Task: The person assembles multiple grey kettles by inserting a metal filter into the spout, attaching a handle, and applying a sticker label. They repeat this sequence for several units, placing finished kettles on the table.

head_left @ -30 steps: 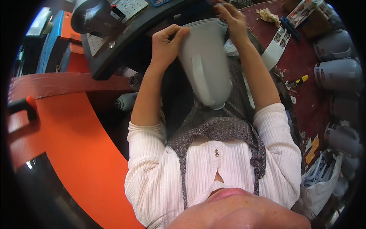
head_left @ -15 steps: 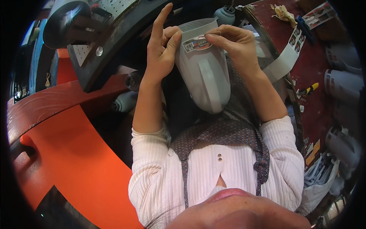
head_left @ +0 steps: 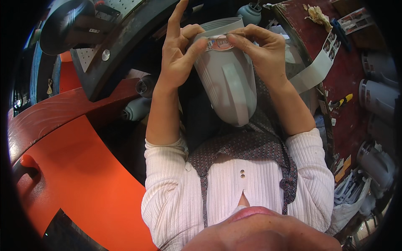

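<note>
A grey plastic jug lies tilted across my lap, its ribbed open rim pointing away from me and its long handle facing up. Just below the rim is a small printed sticker with an orange oval, partly covered by my fingers. My left hand pinches the sticker's left end between thumb and bent fingers, the index finger pointing straight up. At the other end, my right hand pinches the sticker with thumb and forefinger. Whether the sticker is fully stuck to the jug cannot be seen.
On the red table at right are a curling sticker strip, a yellow-black cutter and several grey jugs. Below stands a white bag of grey handle-like parts. An orange chair is at my left, a dark machine beyond.
My left thumb has come over the sticker's left end, covering part of it. The right thumb stays on its other end. The jug has shifted slightly to the right.
</note>
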`<state>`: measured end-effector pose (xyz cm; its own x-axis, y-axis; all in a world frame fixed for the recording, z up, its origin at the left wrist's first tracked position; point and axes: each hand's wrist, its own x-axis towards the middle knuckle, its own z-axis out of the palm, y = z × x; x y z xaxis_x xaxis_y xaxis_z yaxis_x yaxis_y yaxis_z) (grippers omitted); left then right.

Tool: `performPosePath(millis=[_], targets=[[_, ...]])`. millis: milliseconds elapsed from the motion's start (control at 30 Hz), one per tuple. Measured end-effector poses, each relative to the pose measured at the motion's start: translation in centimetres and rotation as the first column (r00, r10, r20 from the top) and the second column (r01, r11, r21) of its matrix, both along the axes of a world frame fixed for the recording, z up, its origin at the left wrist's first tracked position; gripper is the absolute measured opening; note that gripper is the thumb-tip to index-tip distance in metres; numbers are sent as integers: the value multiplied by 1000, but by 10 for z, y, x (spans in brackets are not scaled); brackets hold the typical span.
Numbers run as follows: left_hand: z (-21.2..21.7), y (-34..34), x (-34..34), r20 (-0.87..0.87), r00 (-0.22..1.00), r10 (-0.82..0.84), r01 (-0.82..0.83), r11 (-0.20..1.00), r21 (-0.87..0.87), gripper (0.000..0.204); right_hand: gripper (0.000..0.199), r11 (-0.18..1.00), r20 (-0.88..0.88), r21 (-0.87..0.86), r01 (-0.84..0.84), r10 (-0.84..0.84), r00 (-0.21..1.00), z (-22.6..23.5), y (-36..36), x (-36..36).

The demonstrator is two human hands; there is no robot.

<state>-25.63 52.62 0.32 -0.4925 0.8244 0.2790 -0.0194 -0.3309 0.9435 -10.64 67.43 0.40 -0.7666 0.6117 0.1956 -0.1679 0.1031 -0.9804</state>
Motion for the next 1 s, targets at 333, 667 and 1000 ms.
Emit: performPosePath(millis=[333, 667, 1000], targets=[[8, 7, 6, -234, 969, 82, -67, 995, 71, 84, 14, 489, -257, 812, 318, -189, 948, 4, 8, -2], [34, -42, 16, -448, 885, 122, -19, 974, 228, 63, 40, 931, -92, 291, 221, -202, 975, 41, 52, 39], [67, -76, 160, -685, 698, 208, 37, 945, 324, 61, 54, 999, 642, -36, -17, 35, 766, -77, -10, 157]])
